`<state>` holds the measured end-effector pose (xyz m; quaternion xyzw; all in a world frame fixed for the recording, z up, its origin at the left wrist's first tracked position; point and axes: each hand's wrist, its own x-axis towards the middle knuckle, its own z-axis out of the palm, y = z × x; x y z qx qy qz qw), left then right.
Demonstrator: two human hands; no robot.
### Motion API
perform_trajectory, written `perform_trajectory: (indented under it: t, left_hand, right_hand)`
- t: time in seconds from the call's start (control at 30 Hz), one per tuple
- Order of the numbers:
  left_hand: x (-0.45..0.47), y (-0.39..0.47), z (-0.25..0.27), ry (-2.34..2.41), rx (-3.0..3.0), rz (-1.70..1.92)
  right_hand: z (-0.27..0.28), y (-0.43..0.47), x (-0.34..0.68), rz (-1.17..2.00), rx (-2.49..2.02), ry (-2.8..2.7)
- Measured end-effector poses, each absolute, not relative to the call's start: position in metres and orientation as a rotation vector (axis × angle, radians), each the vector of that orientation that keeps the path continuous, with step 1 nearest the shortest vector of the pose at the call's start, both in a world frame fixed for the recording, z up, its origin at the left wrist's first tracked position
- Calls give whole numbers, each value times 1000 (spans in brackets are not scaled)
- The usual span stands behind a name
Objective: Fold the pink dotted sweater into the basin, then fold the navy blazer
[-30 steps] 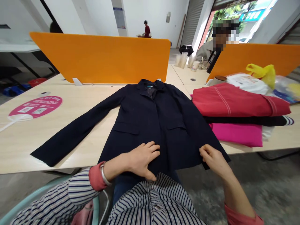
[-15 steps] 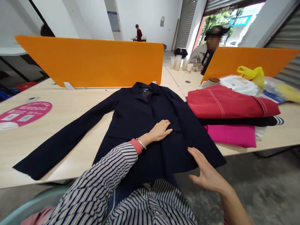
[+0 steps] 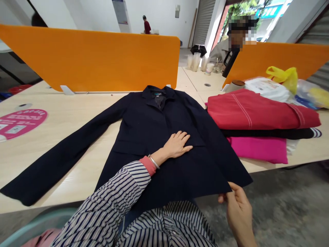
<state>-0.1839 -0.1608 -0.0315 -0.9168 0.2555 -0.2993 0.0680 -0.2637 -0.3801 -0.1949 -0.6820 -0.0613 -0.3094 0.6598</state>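
Note:
A navy blazer [image 3: 144,120] lies spread on the table, collar away from me. One sleeve stretches out to the left; the other runs down along its right side. My left hand [image 3: 177,144] rests flat on the blazer's front, fingers apart, with a silver bangle at the wrist. At the lower right corner of the hem, my right hand [image 3: 239,204] pinches the blazer's edge between thumb and fingers, just past the table's front edge. Part of the hem is hidden by my striped left sleeve.
Folded clothes, red [image 3: 262,109], black and pink, are stacked on the right. Behind stand orange dividers [image 3: 115,61], plastic cups [image 3: 196,62] and a yellow bag [image 3: 285,79]. A basin [image 3: 33,223] holding cloth sits below left. Two people are farther back.
My right hand has gone from hovering open beside the hem to gripping its corner, and that corner has shifted right. My left hand stays on the blazer, fingers spread wider. The view has shifted slightly.

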Motion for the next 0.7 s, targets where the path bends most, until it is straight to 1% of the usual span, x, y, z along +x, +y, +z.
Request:
perform_trajectory:
  t: [0.1, 0.17, 0.3, 0.4, 0.5, 0.53, 0.6, 0.67, 0.7]
  left_hand:
    - [-182, -162, -35, 756, -2687, -936]
    - [-181, -162, -36, 760, -2660, -956]
    - [-179, -162, -38, 773, -2639, -983]
    - [-178, -162, -38, 765, -2635, -989]
    - [-176, -162, -40, 753, -2635, -1003]
    - [-175, -162, -40, 755, -2635, -1011]
    - [-174, -162, -41, 764, -2631, -1031]
    - [-173, -162, -42, 774, -2626, -1048]
    - [-172, -162, -43, 778, -2624, -1054]
  right_hand:
    - [-204, -386, -260, -521, -1467, -192]
    - [-207, -406, -256, -522, -1458, -139]
    - [-207, -457, -238, -896, -1432, 148]
    - [-196, -475, -217, -1030, -1666, 161]
    - [-178, -473, -194, -1141, -1951, 64]
    - [-171, -472, -188, -1144, -2035, 13]
    - [-154, -477, -180, -1027, -2160, -118]
    - [-131, -493, -179, -872, -2192, -199]
    - [-116, -504, -182, -866, -2199, -210]
